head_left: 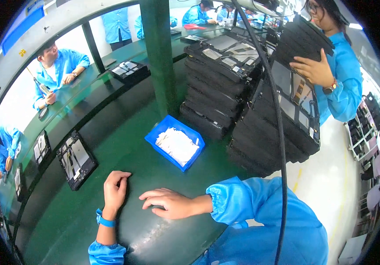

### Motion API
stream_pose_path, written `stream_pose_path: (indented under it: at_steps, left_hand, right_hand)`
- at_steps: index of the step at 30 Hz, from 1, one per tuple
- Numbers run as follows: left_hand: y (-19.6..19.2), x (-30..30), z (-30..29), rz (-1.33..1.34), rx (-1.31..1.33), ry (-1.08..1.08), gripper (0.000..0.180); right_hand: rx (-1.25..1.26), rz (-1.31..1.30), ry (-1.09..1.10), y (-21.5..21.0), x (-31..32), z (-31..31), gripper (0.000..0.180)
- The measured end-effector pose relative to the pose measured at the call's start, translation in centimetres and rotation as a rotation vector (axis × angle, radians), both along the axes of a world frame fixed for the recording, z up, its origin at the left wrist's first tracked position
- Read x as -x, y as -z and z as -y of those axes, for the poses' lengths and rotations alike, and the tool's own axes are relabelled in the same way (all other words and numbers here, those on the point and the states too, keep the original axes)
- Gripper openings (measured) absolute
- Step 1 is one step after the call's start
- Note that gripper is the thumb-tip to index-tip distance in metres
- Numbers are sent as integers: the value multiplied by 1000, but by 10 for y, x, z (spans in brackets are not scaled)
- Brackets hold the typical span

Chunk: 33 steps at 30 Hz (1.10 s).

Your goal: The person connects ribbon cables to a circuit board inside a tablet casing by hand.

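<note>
My left hand (116, 189) lies on the green tabletop (77, 214), fingers relaxed and bent to the right, with nothing visible in it. A blue band (105, 219) circles that wrist. Just to its right, my right hand (169, 203) rests with its fingers loosely spread and apart from the left one; it holds nothing. Beyond both hands stands a blue plastic bin (157, 146) heaped with small white pieces (177, 145). Left of my left hand, a black rectangular tray with a flat electronic assembly (76, 160) lies on the dark conveyor strip, not touching the hand.
Tall stacks of black trays (212, 95) stand behind and right of the bin. A co-worker (338, 75) at the right holds another stack (302, 39). A black cable (278, 132) hangs in front, and a green post (158, 57) rises behind. Several people sit across the line.
</note>
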<state>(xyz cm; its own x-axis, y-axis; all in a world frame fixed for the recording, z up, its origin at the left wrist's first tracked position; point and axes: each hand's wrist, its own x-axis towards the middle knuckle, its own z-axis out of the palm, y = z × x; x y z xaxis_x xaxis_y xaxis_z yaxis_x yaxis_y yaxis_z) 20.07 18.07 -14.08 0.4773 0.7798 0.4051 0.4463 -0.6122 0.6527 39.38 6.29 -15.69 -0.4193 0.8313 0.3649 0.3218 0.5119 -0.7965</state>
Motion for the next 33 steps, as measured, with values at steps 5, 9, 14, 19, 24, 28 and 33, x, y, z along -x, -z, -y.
stream_pose_path:
  at_steps: [5, 9, 14, 19, 24, 28, 33]
  left_hand:
    - [1, 1, -7, 44, 25, 13, 14]
    - [2, 5, -8, 56, 42, 6, 14]
    - [3, 5, -7, 51, 43, -10, 13]
    - [0, 0, -4, 55, 31, -18, 13]
    - [2, 1, -4, 36, 31, -3, 13]
    - [0, 0, -6, 63, 42, -4, 14]
    - [-3, 0, -6, 37, 50, -10, 14]
  right_hand:
    - [-2, 16, -27, -4, 1, -1, 21]
    - [-33, 47, -52, 0, 4, -5, 22]
    - [-17, 56, -64, 0, 2, -4, 22]
    - [-50, 77, -64, -1, -1, -2, 23]
    - [-42, 48, -36, -1, 1, 0, 19]
    - [-56, 37, -37, -5, 0, -3, 18]
    - [-50, 49, -37, -8, 1, -3, 18]
